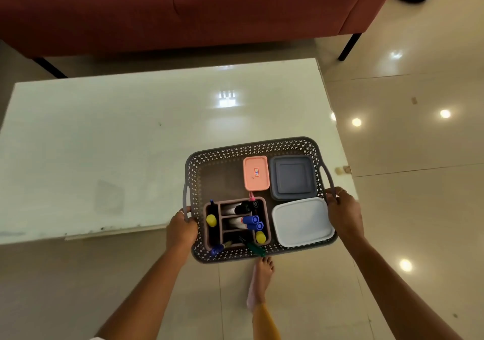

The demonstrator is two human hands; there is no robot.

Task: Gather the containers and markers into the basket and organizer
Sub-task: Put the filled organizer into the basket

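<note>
Looking through the head view, I see both hands carrying the basket (258,148) by its side handles. The left hand (181,228) has its fingers (183,215) curled round the left handle; the right hand (345,215) grips the right handle the same way, a ring showing on one finger.

The basket is level. Its far half lies over the near right corner of the worktop (117,143); its near edge overhangs the floor (419,208). I cannot tell whether it touches the worktop or is held just above it.

Inside the basket I note:
- a pink box (256,173) at the far middle, lid on;
- a grey box (292,177) just beside it on the right, lid on;
- a white box (302,222) in the near right corner, lid on;
- the organizer (209,231) in the near left part, its compartments holding markers (251,222) with blue, black and yellow caps;
- a green marker (255,249) lying tilted over the organizer's near right corner and reaching the basket rim.

A bare foot (262,277) stands on the floor below the basket. A red sofa (183,7) sits beyond the worktop.
</note>
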